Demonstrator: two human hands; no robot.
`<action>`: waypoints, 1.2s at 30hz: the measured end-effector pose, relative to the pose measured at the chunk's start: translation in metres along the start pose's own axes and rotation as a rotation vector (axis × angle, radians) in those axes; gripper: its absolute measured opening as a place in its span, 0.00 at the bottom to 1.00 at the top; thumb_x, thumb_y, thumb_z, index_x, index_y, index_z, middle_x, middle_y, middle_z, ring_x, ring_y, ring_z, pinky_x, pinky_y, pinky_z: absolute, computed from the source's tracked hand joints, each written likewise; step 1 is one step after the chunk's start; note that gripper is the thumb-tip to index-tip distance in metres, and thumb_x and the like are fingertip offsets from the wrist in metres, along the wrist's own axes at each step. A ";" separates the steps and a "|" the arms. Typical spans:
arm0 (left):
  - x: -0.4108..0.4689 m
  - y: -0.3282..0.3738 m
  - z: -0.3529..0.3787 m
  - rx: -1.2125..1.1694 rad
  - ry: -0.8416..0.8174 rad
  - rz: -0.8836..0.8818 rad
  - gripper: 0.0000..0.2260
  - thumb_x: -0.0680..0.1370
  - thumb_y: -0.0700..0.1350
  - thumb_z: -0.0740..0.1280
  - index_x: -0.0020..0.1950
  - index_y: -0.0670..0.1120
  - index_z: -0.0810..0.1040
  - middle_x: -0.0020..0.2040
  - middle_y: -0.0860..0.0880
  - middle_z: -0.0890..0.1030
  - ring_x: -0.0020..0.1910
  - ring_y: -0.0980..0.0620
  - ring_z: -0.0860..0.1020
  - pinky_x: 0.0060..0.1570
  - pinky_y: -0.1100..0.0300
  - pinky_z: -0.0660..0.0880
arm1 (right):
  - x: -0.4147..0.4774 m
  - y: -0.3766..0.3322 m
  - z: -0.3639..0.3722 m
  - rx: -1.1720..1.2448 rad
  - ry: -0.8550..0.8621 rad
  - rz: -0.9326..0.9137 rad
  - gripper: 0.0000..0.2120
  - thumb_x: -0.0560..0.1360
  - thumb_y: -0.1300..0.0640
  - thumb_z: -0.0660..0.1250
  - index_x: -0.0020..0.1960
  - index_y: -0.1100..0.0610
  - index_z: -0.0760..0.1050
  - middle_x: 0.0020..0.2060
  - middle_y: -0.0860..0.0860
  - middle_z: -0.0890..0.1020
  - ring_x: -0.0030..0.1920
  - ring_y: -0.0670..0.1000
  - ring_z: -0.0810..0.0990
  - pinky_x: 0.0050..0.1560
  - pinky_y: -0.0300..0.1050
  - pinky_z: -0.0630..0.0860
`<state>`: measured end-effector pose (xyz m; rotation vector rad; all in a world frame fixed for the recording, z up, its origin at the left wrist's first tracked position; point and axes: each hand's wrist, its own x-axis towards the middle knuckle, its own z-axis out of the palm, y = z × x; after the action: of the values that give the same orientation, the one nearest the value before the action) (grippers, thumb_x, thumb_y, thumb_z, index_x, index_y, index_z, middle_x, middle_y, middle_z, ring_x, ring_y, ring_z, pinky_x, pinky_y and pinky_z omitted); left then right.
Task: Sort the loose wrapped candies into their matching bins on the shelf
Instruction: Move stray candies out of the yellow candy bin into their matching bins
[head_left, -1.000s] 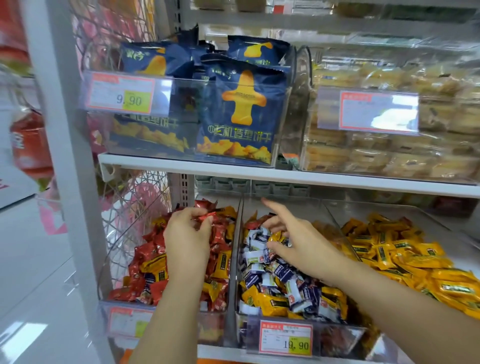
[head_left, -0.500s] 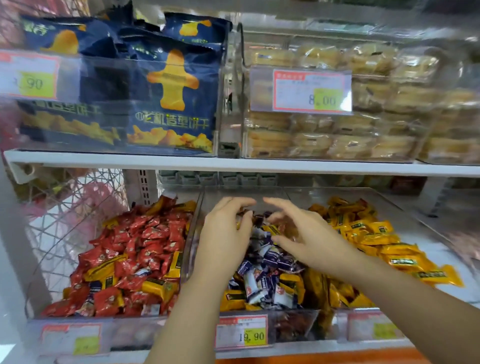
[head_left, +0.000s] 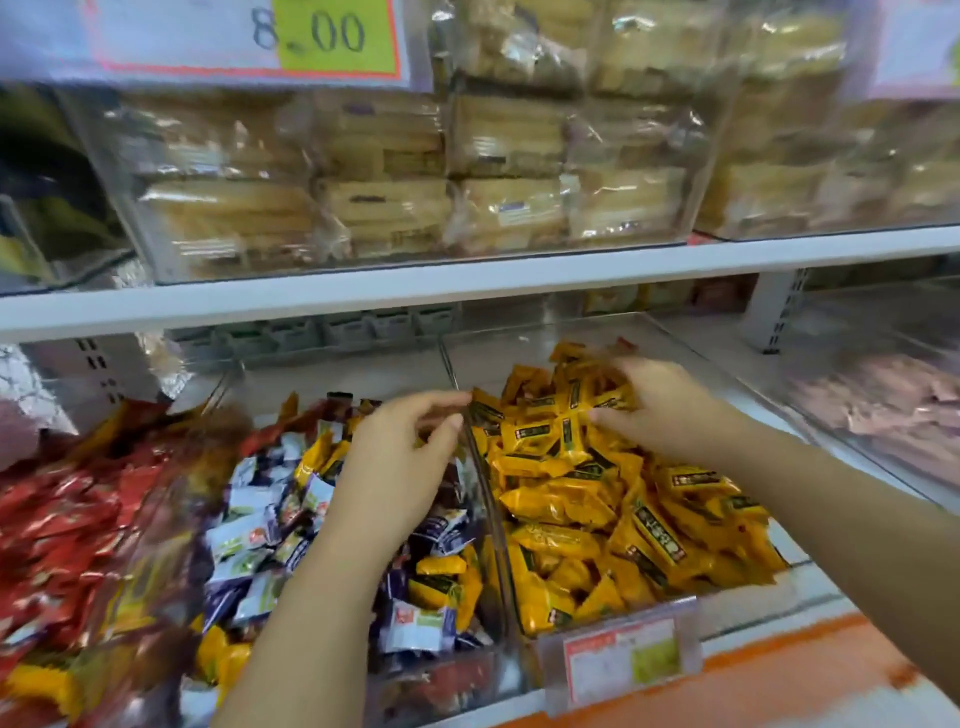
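Three clear bins stand side by side on the lower shelf. The left one holds red candies (head_left: 57, 519). The middle one holds blue-and-white candies (head_left: 249, 535) with stray yellow candies (head_left: 441, 577) mixed in. The right one is filled with yellow candies (head_left: 597, 519). My left hand (head_left: 395, 467) hovers over the middle bin by the clear divider (head_left: 485, 499), thumb and fingers loosely curved and apart, with nothing seen in them. My right hand (head_left: 670, 410) is over the back of the yellow bin, its thumb and fingers closed around yellow candies on top of the pile.
A white shelf board (head_left: 467, 280) runs close above the bins and carries clear boxes of wrapped pastries (head_left: 389, 182). A price tag (head_left: 623, 660) hangs on the yellow bin's front. Another clear bin (head_left: 893, 405) with pinkish packs stands at the far right.
The view swung right and closer. My right hand moved from the middle bin to the yellow bin. My left hand shifted right, up to the divider.
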<state>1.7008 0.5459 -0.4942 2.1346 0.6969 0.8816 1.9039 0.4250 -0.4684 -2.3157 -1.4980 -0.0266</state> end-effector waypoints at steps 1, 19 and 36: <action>0.001 -0.001 0.000 0.001 0.005 -0.003 0.12 0.79 0.41 0.64 0.50 0.61 0.77 0.49 0.62 0.79 0.50 0.67 0.76 0.53 0.64 0.74 | 0.005 0.000 0.002 -0.025 -0.012 -0.015 0.24 0.75 0.51 0.67 0.70 0.48 0.66 0.63 0.51 0.76 0.63 0.53 0.73 0.62 0.46 0.70; -0.001 -0.004 -0.001 -0.041 0.004 -0.059 0.15 0.79 0.41 0.64 0.49 0.64 0.76 0.50 0.66 0.78 0.51 0.71 0.75 0.49 0.71 0.71 | 0.100 -0.046 0.065 -0.091 -0.499 -0.145 0.30 0.74 0.55 0.68 0.73 0.53 0.62 0.68 0.53 0.71 0.65 0.55 0.71 0.65 0.50 0.70; -0.003 0.001 -0.004 -0.076 0.059 -0.075 0.14 0.79 0.42 0.63 0.49 0.64 0.76 0.50 0.61 0.81 0.51 0.69 0.76 0.44 0.77 0.70 | 0.055 -0.046 0.009 0.094 -0.198 -0.122 0.11 0.77 0.55 0.65 0.59 0.50 0.77 0.51 0.45 0.78 0.43 0.41 0.74 0.38 0.29 0.68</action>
<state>1.6956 0.5449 -0.4929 2.0092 0.7565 0.9193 1.8854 0.4924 -0.4510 -2.2025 -1.6958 0.2419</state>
